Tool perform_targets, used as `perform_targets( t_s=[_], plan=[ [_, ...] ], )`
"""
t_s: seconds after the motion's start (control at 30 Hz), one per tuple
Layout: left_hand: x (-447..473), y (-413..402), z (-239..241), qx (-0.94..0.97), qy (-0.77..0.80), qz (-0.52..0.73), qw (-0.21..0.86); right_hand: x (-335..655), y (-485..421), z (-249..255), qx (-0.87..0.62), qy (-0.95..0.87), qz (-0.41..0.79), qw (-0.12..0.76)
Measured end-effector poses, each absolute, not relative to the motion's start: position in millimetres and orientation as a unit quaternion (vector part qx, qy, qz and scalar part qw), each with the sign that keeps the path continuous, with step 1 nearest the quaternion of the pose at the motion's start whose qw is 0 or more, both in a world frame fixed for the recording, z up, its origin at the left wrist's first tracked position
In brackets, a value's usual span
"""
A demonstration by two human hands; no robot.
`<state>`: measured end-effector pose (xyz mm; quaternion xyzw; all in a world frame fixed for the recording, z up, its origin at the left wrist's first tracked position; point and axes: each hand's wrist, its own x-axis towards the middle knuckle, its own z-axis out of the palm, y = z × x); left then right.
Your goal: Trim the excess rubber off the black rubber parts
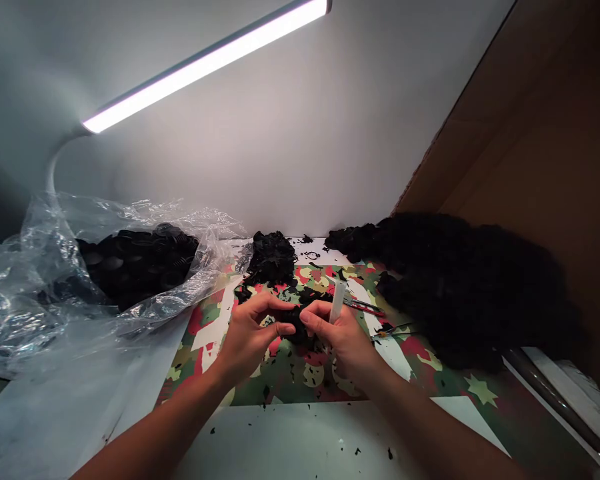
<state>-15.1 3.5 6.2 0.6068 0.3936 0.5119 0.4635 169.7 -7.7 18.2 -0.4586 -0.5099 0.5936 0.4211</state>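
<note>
Between thumb and fingers, my left hand (258, 328) pinches a small black piece (295, 325), round-looking and partly covered by the fingers. My right hand (341, 333) is closed around a tool with a whitish translucent handle (337, 301), which sticks up past the index finger. Its working end is hidden at the black piece, where both hands nearly meet. Under the hands lies a patterned camouflage sheet (290, 393) strewn with black scraps. Just beyond the right hand rests a red-and-dark cutter-like tool (364, 306).
A clear plastic bag (220, 233) at left holds many black discs (140, 263). Black scraps are heaped (273, 257) behind the hands. A large black pile (470, 287) leans by cardboard (545, 113) at right. A lit lamp (210, 63) hangs above.
</note>
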Motion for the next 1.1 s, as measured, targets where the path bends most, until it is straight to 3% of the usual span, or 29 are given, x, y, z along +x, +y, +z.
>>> perform_targets(
  t_s=[0.2,0.43,0.57,0.87,1.1],
  plan=[
    [-15.9,7.6,5.0,0.534,0.400,0.539,0.514,169.2,-2.9,9.8,-0.424,-0.468,0.662,0.404],
    [-19.3,11.5,3.9,0.532,0.434,0.520,0.508,190.5,6.2,21.0,-0.460,-0.523,0.464,0.547],
    [-17.6,9.6,5.3,0.551,0.434,0.505,0.502,192.2,1.0,26.4,-0.428,-0.556,0.495,0.512],
    [-18.7,7.7,4.3,0.599,0.443,0.485,0.458,184.6,-7.4,22.6,-0.385,-0.727,0.346,0.452],
    [-19.0,7.8,5.2,0.620,0.455,0.479,0.423,184.7,-8.7,28.5,-0.384,-0.770,0.315,0.401]
  ],
)
